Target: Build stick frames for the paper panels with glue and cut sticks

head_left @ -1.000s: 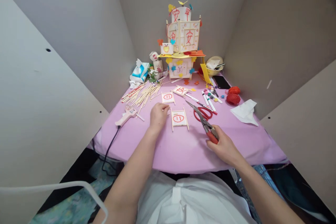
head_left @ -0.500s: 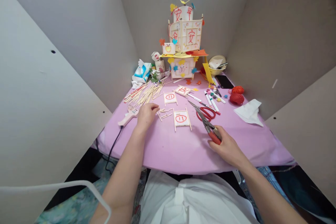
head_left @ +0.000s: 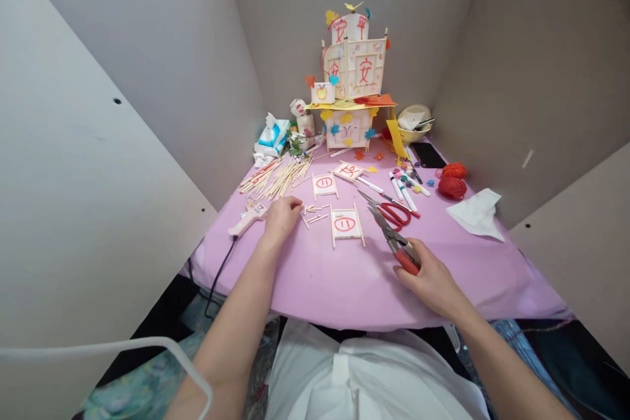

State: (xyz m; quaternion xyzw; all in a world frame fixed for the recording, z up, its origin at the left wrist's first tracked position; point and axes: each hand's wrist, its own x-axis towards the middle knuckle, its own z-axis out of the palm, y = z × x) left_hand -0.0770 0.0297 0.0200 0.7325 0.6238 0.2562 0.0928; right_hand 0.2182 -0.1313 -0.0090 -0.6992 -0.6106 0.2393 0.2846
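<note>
My right hand [head_left: 436,279] is wrapped around the red-handled cutting pliers [head_left: 392,234], whose jaws point away from me over the table. On the left, my left hand [head_left: 281,220] has its fingertips pinched beside some short cut sticks [head_left: 315,218]; what lies between the fingers, if anything, is too small to make out. Between the hands is a small stick-framed paper panel [head_left: 344,224] with a red drawn mark. Two similar ones, a panel [head_left: 324,185] and a tilted panel [head_left: 348,171], lie behind it. Red-handled scissors [head_left: 395,214] rest just beyond the pliers.
A decorated paper-and-stick lantern tower [head_left: 352,79] stands at the back. Long sticks [head_left: 280,178] and a corded hot glue gun [head_left: 247,221] are at left. To the right are markers [head_left: 406,193], red yarn [head_left: 451,188], a tissue [head_left: 476,213] and a phone [head_left: 427,155].
The view has shifted slightly, so everything sits a little further right. Both hands keep nearly the same pose, and the pliers remain in my right hand.
</note>
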